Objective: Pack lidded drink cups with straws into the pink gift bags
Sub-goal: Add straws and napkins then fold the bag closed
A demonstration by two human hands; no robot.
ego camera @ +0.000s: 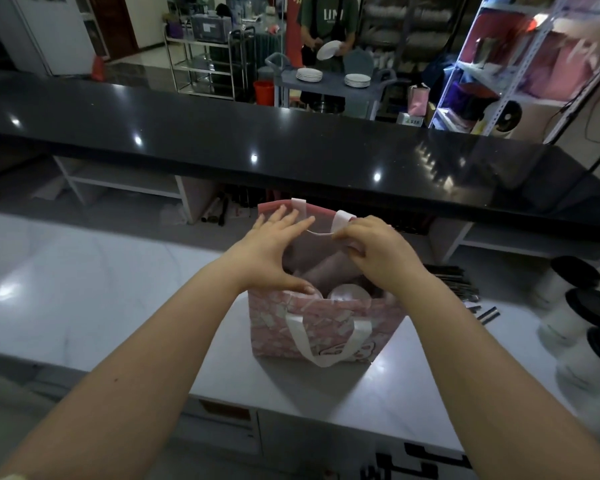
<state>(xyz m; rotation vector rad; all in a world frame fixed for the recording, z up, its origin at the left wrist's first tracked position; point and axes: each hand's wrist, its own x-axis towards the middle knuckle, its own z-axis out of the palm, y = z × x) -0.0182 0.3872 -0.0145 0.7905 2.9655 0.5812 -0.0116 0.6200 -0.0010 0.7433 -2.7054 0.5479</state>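
While left hand [269, 252] splays open on pink bag [321, 327] rim, right hand [374, 252] grip pinches handle [340, 220]

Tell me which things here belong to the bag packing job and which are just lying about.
Job:
pink gift bag
lidded cup inside it
far handle, pinched by right hand
left hand at the bag's mouth
straws
cups

Lying about:
plates
red bucket

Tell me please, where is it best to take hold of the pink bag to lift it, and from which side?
Probably by its two white ribbon handles together, from above. The pink bag stands upright and open with a lidded cup inside, so a lift straight up should keep it level. The near handle hangs down the front; the right hand is at the far handle. The left hand rests open on the rim.
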